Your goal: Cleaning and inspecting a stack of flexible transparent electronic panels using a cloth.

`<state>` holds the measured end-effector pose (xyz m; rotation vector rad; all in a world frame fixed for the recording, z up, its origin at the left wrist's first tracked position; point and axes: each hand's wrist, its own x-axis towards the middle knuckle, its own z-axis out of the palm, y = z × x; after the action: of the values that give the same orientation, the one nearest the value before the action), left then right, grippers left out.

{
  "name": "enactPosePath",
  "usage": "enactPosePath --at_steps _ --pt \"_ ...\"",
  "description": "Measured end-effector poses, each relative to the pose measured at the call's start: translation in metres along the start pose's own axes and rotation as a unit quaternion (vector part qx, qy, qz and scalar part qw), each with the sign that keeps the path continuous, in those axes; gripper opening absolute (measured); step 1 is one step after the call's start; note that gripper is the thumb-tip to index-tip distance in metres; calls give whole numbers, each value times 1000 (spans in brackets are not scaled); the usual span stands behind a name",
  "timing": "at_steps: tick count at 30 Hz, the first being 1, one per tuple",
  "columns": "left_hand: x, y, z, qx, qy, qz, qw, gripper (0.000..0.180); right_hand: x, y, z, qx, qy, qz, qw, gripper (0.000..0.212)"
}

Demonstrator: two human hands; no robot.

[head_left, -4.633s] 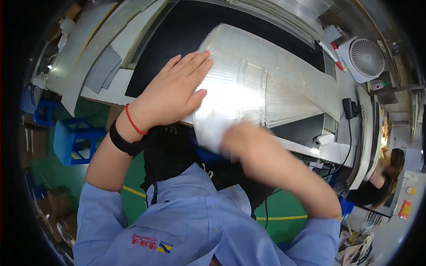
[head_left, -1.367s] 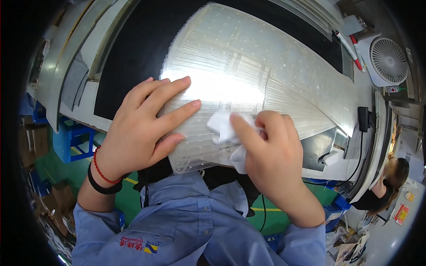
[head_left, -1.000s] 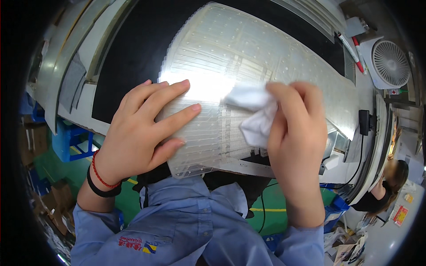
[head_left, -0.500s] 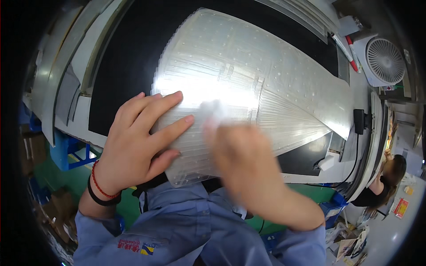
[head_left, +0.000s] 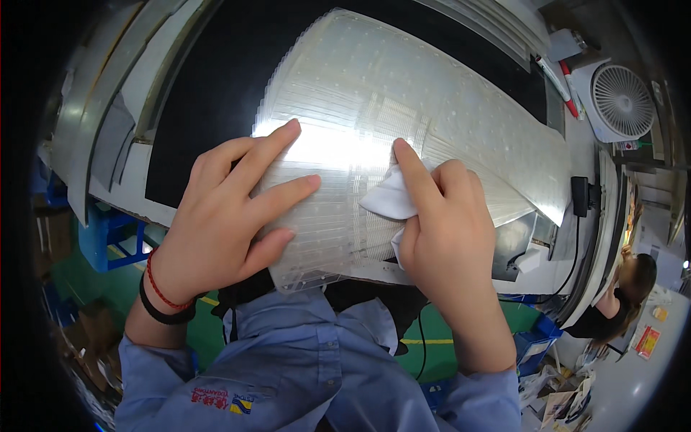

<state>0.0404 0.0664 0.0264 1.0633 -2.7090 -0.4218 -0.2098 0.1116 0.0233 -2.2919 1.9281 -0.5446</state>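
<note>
On the translucent ribbed sheet [head_left: 403, 137], left hand [head_left: 223, 216] lies flat, fingers spread; right hand [head_left: 439, 230] pinches white cloth [head_left: 389, 201] under its fingertips.

Left hand [head_left: 230, 212] flat, right hand [head_left: 439, 230] pinching

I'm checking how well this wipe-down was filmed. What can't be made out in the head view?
- The translucent sheet under the left hand: its surface there is covered.
- The white cloth: mostly hidden by the right hand, so its full shape is unclear.
- The sheet's glare patch: washed out, no surface detail.
- The sheet's near edge: partly hidden behind the blue sleeves.
</note>
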Motion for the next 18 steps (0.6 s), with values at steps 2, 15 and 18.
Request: enactPosePath --at_steps 2,15,18 --pt "0 0 0 3 2 2 1000 52 1 2 1 1 2 2 1000 58" --pt "1 1 1 16 2 -4 1000 53 -6 12 -21 74 7 -55 996 46" --pt "1 1 2 12 5 -4 1000 53 -3 15 -14 29 32 -41 998 48"
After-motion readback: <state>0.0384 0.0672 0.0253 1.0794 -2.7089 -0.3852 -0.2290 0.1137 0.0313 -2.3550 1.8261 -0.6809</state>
